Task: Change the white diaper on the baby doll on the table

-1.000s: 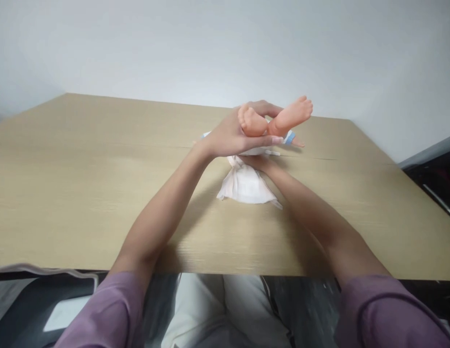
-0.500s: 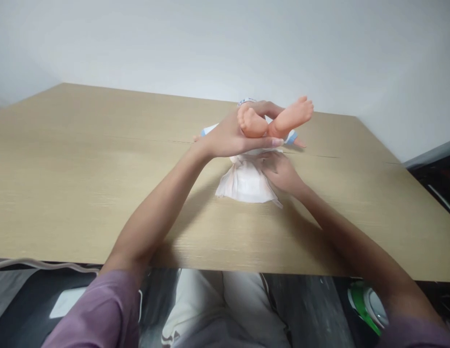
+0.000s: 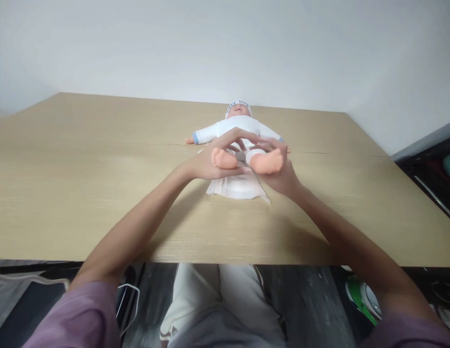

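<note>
We hold a doll [image 3: 235, 126] by its feet, one in our left hand [image 3: 206, 165], the other in our right hand [image 3: 282, 177]. It lies on its back on the table [image 3: 83, 159], head away from us, a white cloth [image 3: 234, 187] under its bottom.

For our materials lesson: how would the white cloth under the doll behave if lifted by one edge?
Probably floppy: the cloth lies creased and bunched on the table. Likely light: its edges look thin. It might snag, since the doll seems to rest on it.
</note>
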Motion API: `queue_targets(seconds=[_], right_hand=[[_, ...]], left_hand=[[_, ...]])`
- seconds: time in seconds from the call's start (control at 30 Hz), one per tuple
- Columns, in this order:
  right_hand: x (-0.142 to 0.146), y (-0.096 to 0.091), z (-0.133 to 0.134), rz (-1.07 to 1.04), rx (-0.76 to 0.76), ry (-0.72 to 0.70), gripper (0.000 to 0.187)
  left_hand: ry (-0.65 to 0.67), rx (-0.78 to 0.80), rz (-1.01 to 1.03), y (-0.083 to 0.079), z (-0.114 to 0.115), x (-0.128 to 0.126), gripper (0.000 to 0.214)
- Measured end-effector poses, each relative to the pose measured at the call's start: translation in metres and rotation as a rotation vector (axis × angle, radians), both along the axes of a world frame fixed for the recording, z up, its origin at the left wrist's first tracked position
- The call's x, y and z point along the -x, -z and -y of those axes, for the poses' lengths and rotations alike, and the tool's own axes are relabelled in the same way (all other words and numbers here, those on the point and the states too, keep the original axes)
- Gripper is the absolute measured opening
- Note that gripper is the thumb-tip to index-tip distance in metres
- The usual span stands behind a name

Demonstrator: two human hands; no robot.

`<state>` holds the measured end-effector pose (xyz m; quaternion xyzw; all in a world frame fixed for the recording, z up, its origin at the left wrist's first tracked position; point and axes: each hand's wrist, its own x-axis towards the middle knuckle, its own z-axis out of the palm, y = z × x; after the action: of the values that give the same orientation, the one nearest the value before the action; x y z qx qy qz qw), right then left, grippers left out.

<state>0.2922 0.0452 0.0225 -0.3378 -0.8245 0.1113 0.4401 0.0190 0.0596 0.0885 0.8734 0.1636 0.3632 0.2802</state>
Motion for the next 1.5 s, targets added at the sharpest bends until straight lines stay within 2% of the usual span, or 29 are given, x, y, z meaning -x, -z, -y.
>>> queue_targets(seconds=[0.07, 0.13, 0.23, 0.33, 0.43, 0.63, 0.77, 0.97, 1.07, 1.13, 1.23, 1.3, 1.33, 1.4, 1.5], right_hand=[[-0.011, 0.000, 0.004, 0.139, -0.096, -0.031, 0.056], [-0.022, 0.005, 0.006, 0.270, -0.200, -0.049, 0.039], [-0.036, 0.019, 0.004, 0.376, -0.250, -0.070, 0.033], [-0.046, 0.036, 0.001, 0.394, -0.228, -0.094, 0.029], [-0.050, 0.048, -0.002, 0.384, -0.240, -0.106, 0.026], [-0.054, 0.055, -0.003, 0.364, -0.157, -0.104, 0.027], [-0.057, 0.053, -0.001, 0.355, -0.073, -0.102, 0.033], [-0.068, 0.030, -0.006, 0.371, 0.150, -0.215, 0.039], [-0.066, 0.015, -0.001, 0.417, 0.203, -0.245, 0.041], [-0.057, 0.009, 0.011, 0.463, 0.192, -0.184, 0.044], [-0.033, 0.011, 0.037, 0.548, 0.124, 0.000, 0.082], [-0.016, 0.018, 0.053, 0.596, 0.056, 0.104, 0.094], [-0.010, 0.021, 0.058, 0.616, 0.028, 0.141, 0.090], [-0.001, 0.026, 0.064, 0.645, -0.009, 0.195, 0.067], [-0.001, 0.023, 0.056, 0.636, -0.011, 0.214, 0.045]], left_hand=[[0.001, -0.045, -0.064, 0.009, 0.000, 0.018, 0.067], [-0.048, -0.116, -0.158, 0.023, -0.001, 0.039, 0.059], [-0.047, -0.229, -0.262, 0.052, -0.004, 0.065, 0.049], [-0.016, -0.281, -0.300, 0.078, -0.004, 0.080, 0.054], [-0.007, -0.278, -0.350, 0.089, -0.004, 0.086, 0.063], [0.013, -0.230, -0.436, 0.083, -0.001, 0.092, 0.075], [-0.007, -0.181, -0.446, 0.081, 0.004, 0.095, 0.069], [-0.026, -0.028, -0.492, 0.071, 0.007, 0.093, 0.052], [-0.051, 0.016, -0.501, 0.065, 0.012, 0.086, 0.039], [-0.105, 0.007, -0.518, 0.064, 0.017, 0.077, 0.035], [-0.231, -0.059, -0.533, 0.070, 0.026, 0.060, 0.048], [-0.306, -0.128, -0.549, 0.075, 0.030, 0.049, 0.035], [-0.337, -0.160, -0.557, 0.078, 0.031, 0.045, 0.026], [-0.376, -0.198, -0.564, 0.080, 0.031, 0.040, 0.017], [-0.412, -0.175, -0.502, 0.075, 0.025, 0.040, 0.017]])
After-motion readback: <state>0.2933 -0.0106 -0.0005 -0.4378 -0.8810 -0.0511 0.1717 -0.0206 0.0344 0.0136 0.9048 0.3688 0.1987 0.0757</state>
